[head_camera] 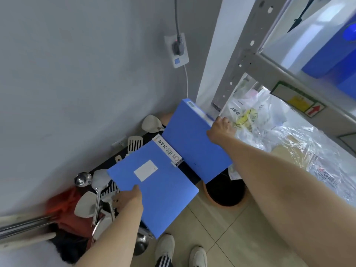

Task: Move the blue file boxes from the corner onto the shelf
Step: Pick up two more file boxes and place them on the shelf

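Blue file boxes are both in my hands, above the cluttered corner: the near box [156,187] is grasped at its left edge by my left hand [129,199], and the far box [194,139] is gripped at its right edge by my right hand [221,128]. To do it well, I should keep each box flat, lift them clear of the ladles [90,189], then swing right toward the shelf [269,62], one after another.

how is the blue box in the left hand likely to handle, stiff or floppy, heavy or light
Probably stiff: the file box keeps flat faces and straight edges though the left hand holds it only at one edge. Likely fairly light, since one hand carries it, as the right hand does the second box. Its smooth cover may be slippery.
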